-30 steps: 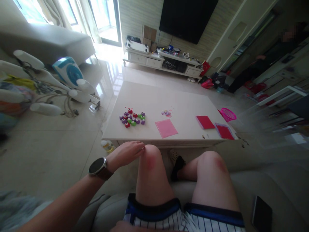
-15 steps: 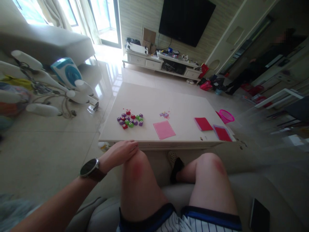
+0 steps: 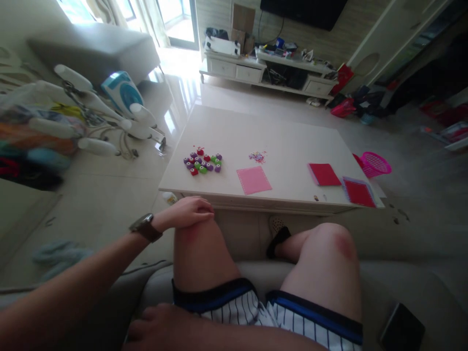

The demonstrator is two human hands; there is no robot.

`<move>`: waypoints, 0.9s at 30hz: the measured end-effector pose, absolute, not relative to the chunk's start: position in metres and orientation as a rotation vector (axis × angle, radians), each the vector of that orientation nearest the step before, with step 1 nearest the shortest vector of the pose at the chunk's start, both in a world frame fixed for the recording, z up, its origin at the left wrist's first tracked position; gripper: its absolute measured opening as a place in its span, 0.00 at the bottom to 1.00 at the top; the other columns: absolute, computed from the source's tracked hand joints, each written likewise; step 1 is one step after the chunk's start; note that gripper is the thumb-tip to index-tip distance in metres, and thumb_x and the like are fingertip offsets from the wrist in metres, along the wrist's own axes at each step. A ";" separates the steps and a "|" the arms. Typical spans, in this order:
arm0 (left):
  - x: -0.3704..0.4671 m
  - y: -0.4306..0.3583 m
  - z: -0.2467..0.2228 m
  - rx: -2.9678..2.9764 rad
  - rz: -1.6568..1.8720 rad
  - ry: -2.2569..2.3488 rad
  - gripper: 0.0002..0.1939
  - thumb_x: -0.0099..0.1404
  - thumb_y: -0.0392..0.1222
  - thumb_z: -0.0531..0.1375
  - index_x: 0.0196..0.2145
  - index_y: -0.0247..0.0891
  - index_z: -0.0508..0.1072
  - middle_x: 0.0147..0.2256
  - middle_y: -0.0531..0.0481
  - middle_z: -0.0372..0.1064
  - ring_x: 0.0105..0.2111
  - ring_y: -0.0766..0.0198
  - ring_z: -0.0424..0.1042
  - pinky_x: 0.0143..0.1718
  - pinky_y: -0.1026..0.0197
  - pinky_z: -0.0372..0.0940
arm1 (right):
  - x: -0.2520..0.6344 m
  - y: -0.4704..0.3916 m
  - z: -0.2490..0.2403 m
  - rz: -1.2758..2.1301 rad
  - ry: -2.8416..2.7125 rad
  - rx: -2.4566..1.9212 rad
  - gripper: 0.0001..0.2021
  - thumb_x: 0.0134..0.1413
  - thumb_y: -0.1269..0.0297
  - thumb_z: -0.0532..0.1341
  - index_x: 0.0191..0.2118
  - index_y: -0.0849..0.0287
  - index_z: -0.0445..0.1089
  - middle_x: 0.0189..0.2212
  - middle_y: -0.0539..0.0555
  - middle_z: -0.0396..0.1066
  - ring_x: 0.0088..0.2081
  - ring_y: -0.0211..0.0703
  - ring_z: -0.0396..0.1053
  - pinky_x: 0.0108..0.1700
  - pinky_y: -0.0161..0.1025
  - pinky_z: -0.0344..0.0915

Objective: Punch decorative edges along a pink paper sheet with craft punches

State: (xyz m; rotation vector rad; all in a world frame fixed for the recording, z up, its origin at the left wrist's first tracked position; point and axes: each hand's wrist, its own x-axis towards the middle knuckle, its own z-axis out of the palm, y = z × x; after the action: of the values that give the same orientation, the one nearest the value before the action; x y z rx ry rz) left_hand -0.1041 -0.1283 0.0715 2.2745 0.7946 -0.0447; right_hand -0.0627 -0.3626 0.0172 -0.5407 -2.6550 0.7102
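Observation:
My left hand (image 3: 192,211), with a watch (image 3: 146,226) on its wrist, rests on my left knee, fingers draped over it and holding nothing. Across my lap at the bottom lies my right forearm. My right hand (image 3: 166,325) is beside my left thigh, dark and blurred, its fingers slightly apart with nothing visible in them. On the white table (image 3: 215,126) are several red, green and purple pots with white tops (image 3: 203,163), a pile of small colourful pieces (image 3: 258,156), a pink sheet (image 3: 254,180), a red booklet (image 3: 324,174) and a red sheet with a pale border (image 3: 359,191).
Two tiny items (image 3: 316,198) lie near the table's front edge. A pink basket (image 3: 376,164) stands past its right end. A dark flat device (image 3: 402,327) is on the grey sofa (image 3: 413,282) at right. White metal equipment (image 3: 106,109) stands left. A cluttered TV cabinet (image 3: 248,73) is behind.
My right hand and forearm have come into view across my lap from the right. My left hand stays on the knee. The view has tilted down and shifted left.

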 end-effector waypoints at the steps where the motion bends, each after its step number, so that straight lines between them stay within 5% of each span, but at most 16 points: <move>1: -0.101 -0.128 0.071 2.276 -0.078 0.842 0.22 0.70 0.58 0.53 0.44 0.44 0.82 0.46 0.49 0.80 0.45 0.57 0.75 0.49 0.61 0.64 | -0.057 -0.366 0.019 0.701 -2.640 -0.589 0.08 0.68 0.62 0.56 0.40 0.57 0.71 0.43 0.53 0.73 0.38 0.44 0.67 0.34 0.39 0.64; 10: -0.063 -0.116 0.076 2.181 -0.499 1.035 0.18 0.61 0.52 0.59 0.42 0.43 0.84 0.40 0.51 0.81 0.38 0.60 0.76 0.42 0.63 0.65 | -0.045 -0.385 0.016 0.558 -2.530 -0.503 0.03 0.62 0.67 0.58 0.37 0.57 0.68 0.39 0.51 0.70 0.38 0.42 0.66 0.34 0.39 0.64; 19: -0.064 -0.136 0.083 2.132 -0.467 1.278 0.20 0.56 0.51 0.61 0.44 0.44 0.82 0.41 0.53 0.81 0.39 0.60 0.76 0.40 0.63 0.64 | -0.019 -0.394 0.034 1.332 -1.263 -0.630 0.08 0.48 0.77 0.52 0.30 0.57 0.64 0.31 0.52 0.67 0.35 0.39 0.67 0.38 0.35 0.65; 27: -0.059 -0.144 0.083 2.090 -0.549 1.343 0.16 0.57 0.48 0.62 0.41 0.43 0.83 0.41 0.52 0.81 0.38 0.61 0.74 0.40 0.64 0.64 | 0.003 -0.399 0.036 1.398 -1.269 -0.569 0.09 0.49 0.77 0.53 0.31 0.58 0.65 0.33 0.52 0.67 0.37 0.40 0.68 0.40 0.35 0.65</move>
State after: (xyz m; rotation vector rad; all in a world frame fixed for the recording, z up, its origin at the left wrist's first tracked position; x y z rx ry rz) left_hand -0.0586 -0.1443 0.0829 2.0901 1.3434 -0.5493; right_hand 0.0031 -0.3991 0.0363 -0.5688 -1.2688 1.3979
